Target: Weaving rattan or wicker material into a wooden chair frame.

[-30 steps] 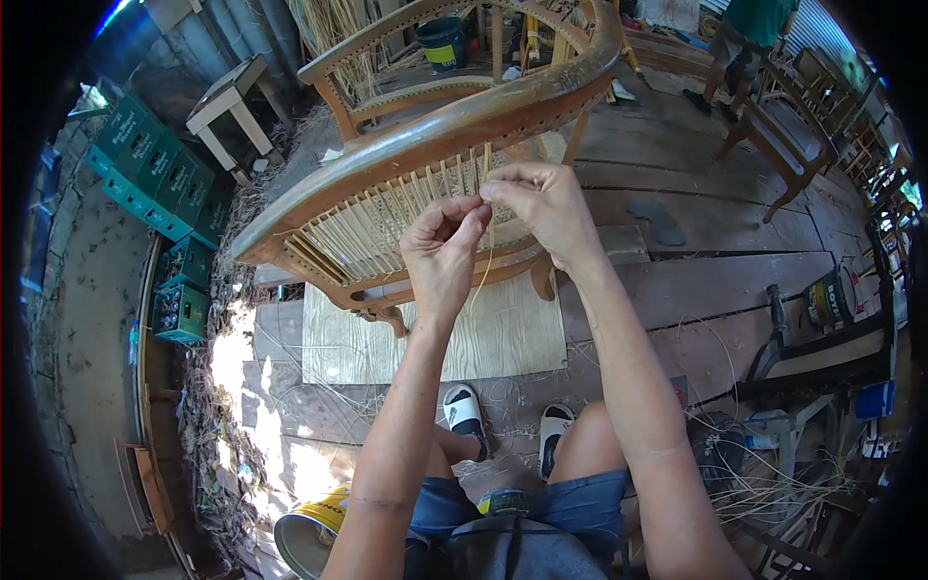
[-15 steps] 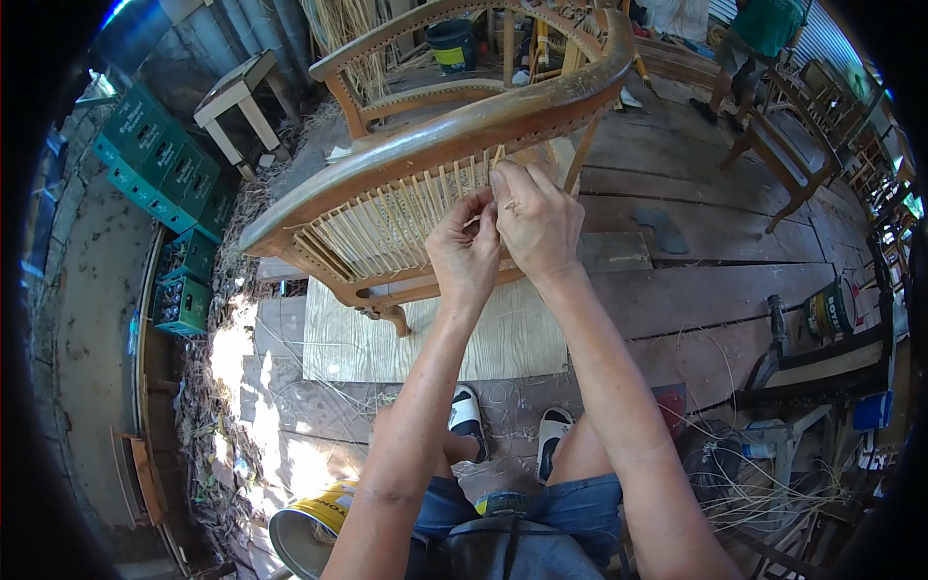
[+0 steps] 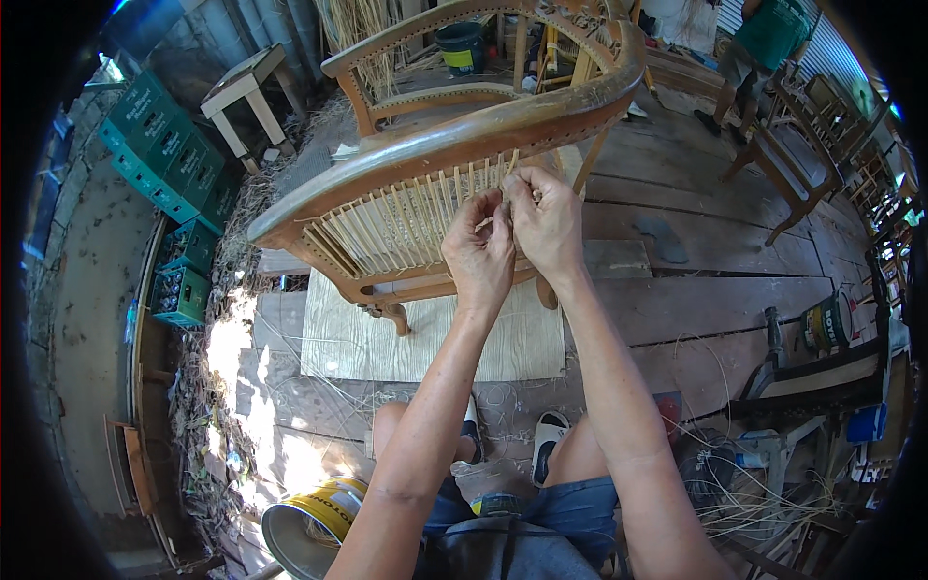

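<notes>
A curved wooden chair frame (image 3: 425, 158) stands tilted in front of me, with rows of pale cane strands (image 3: 391, 232) strung across its panel. My left hand (image 3: 480, 253) and my right hand (image 3: 549, 224) meet at the right part of the strung rows, just below the curved rail. Thumb and fingers of each hand are pinched together on a thin cane strand, whose end between them is mostly hidden. Bare strands rise to the rail just above my knuckles.
A pale board (image 3: 435, 343) lies under the chair on the plank floor. Green crates (image 3: 164, 155) and a small wooden stool (image 3: 246, 92) stand at left. A yellow can (image 3: 338, 507) is by my leg; loose cane (image 3: 773, 507) lies at right. Another person (image 3: 759, 53) stands far right.
Both hands have shifted slightly right along the rail, still pinched close together. The whole view has moved a little, so the chair appears slightly farther right.
</notes>
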Available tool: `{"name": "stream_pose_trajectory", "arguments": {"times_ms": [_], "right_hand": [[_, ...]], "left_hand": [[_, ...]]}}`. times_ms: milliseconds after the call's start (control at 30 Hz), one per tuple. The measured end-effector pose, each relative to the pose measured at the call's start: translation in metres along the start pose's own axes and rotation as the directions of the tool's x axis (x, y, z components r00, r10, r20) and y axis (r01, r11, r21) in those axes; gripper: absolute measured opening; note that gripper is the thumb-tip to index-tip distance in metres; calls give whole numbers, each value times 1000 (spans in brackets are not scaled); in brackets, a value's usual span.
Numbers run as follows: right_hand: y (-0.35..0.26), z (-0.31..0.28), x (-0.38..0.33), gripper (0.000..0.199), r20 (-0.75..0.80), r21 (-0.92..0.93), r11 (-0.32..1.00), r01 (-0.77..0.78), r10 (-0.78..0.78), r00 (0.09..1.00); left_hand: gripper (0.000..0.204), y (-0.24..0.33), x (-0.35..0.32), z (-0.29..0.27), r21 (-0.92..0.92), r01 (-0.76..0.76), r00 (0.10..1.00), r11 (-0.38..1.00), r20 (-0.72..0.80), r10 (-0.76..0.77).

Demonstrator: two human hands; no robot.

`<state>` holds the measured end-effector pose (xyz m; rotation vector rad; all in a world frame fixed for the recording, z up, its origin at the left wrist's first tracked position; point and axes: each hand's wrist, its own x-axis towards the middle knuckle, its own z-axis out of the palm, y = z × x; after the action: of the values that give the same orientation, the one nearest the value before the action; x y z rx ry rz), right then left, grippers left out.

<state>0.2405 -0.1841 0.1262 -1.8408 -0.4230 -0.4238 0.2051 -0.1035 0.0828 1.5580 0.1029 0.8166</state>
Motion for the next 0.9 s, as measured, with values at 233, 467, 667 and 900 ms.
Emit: {"name": "stream_pose_trajectory", "arguments": {"times_ms": [233, 467, 667, 900], "right_hand": [[5, 9, -3, 19, 29, 325, 936, -132, 130, 991], [-2, 20, -11, 13, 20, 703, 654, -280, 375, 927], [5, 24, -13, 9, 56, 775, 554, -304, 418, 907], [0, 21, -14, 8, 87, 804, 484, -346, 479, 873]], "left_hand": [[16, 13, 7, -3, 0, 55, 998, 999, -18, -55], [17, 17, 8, -3, 46, -1, 1000, 999, -7, 1], [15, 11, 7, -1, 106, -27, 999, 994, -14, 29], [16, 11, 12, -1, 94, 39, 999, 995, 24, -41]]}}
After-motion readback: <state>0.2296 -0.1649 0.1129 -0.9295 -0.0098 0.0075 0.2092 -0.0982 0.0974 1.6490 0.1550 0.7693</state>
